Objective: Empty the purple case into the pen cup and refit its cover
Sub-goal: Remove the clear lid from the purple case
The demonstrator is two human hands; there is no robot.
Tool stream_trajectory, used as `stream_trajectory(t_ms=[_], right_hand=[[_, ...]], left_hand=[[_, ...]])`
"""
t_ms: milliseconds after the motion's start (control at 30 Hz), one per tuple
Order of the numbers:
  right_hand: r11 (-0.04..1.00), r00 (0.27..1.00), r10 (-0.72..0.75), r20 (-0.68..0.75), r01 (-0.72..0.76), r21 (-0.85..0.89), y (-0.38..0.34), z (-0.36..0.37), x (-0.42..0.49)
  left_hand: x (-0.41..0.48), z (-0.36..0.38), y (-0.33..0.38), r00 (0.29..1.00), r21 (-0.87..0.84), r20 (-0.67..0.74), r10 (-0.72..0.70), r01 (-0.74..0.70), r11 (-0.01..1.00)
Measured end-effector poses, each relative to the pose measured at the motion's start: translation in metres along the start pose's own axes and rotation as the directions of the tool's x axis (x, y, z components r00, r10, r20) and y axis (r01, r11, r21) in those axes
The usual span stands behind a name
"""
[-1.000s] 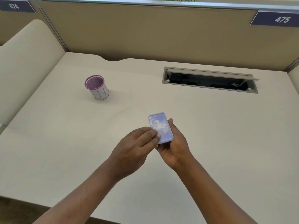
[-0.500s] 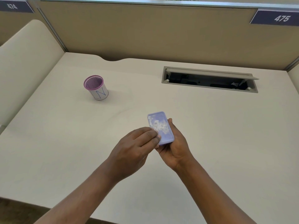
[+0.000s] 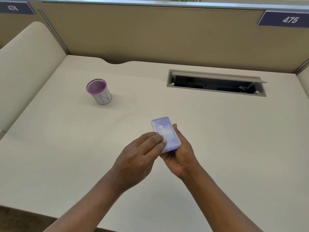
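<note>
Looking down, we see the pale desk (image 3: 66, 148) filling most of the view, with its open cable hatch (image 3: 215, 84) at the far right and the purple-rimmed mesh pen cup (image 3: 98, 91) standing upright at the far left, well apart from our hands. Whether the cup holds anything we cannot tell.

Our right hand (image 3: 180, 156) cradles the purple case (image 3: 165, 133) from beneath, fingers curled up along its right edge, holding it above the desk in front of us. Our left hand (image 3: 138, 158) comes in from the side with its fingertips (image 3: 158, 141) closed narrowly on the case's left edge near the closer end, where the translucent cover (image 3: 162, 129) meets the darker base.

We judge the cover is on and the first step is prising it off. The case looks like small, stiff, smooth plastic, light enough for one palm but likely slippery. We would grip the base by its long sides and lift the cover at a corner seam, gently, lest the contents spill when it pops.
</note>
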State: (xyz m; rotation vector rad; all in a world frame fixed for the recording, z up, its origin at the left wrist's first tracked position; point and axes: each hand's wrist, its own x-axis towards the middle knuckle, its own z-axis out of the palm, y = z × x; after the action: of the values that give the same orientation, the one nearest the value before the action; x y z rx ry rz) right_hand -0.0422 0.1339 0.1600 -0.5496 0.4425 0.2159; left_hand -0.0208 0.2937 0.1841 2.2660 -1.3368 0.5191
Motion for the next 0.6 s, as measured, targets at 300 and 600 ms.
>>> stream_trajectory(t_ms=[300,600], right_hand=[[0.995,0.999,-0.043,-0.032,0.040,-0.089,0.001,-0.002,0.002],[0.989,0.998,-0.051,-0.041,0.045,-0.138,0.004,0.002,0.001]], left_hand=[[0.004,-0.005,-0.002,0.968,-0.160,0.112,-0.224,0.240,0.958],[0.026,-0.011,-0.013,0.896,-0.261,0.232,-0.377,0.431,0.864]])
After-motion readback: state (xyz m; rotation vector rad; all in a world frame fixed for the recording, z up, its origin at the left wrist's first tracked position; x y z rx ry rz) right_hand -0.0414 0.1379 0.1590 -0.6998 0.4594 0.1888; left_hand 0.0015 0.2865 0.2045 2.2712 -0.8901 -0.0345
